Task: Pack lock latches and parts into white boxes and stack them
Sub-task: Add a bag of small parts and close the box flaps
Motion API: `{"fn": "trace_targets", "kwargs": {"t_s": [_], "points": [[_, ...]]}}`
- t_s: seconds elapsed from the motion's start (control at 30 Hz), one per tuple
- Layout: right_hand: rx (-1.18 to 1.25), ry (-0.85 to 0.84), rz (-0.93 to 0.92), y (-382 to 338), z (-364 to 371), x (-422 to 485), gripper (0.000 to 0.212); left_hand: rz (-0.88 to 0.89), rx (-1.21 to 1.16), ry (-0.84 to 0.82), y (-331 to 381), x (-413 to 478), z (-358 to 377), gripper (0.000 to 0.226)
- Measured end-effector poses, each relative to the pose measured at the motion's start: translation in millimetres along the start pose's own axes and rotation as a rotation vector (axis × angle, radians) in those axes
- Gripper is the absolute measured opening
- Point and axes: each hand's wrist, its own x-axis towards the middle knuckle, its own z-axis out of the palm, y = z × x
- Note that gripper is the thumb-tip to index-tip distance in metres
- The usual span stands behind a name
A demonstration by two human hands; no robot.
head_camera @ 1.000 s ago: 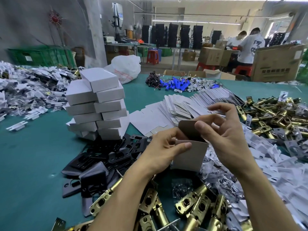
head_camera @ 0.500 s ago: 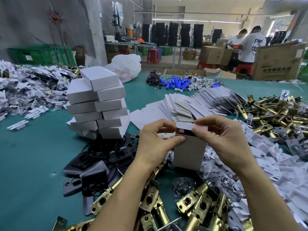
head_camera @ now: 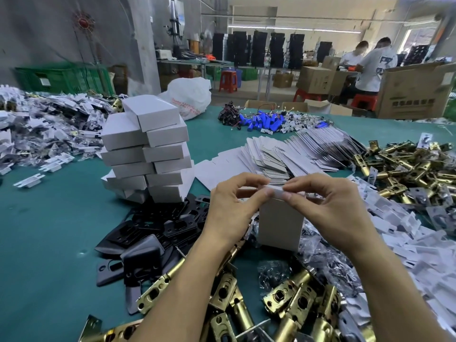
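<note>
White box upright at frame centre, with the near heap of brass latches at its 6 o'clock. Can't tell if its base rests on the clear bagged parts or hangs free. Delta vs 1 s ago: top flap was standing open with the brown inside showing and the right fingers lifted clear. Half a second ago it was folded over. Now it lies flat across the box mouth. Left hand: grip narrow, thumb and forefinger pinching the white box at the flap's left end. Right hand: same narrow pinch at the flap's right end, thumb tips nearly meeting over the middle. Both hands have closed in onto the box top; the box itself hasn't shifted over the tabletop. Rest unchanged: stack of closed white boxes at 10 o'clock of the box, uneven, well apart from it. Fan of flat box blanks at 12. Black plates at 8–9, just beside the left wrist. Second brass latch pile at 2. White packets at 3–4. Blue parts far out at 12, white plastic bag at 11.
</note>
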Motion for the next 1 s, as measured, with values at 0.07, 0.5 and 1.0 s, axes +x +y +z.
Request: {"fn": "trace_targets", "kwargs": {"t_s": [0.07, 0.5, 1.0], "points": [[-0.029, -0.027, 0.010, 3, -2, 1, 0.008, -0.015, -0.017, -0.012, 0, 0, 0, 0.014], [-0.033, -0.099, 0.046, 9, -7, 3, 0.017, 0.076, 0.080, -0.006, 1, -1, -4, 0.016], [0.115, -0.255, 0.083, 14, -8, 3, 0.030, 0.266, 0.340, -0.094, 14, -2, -9, 0.007]]}}
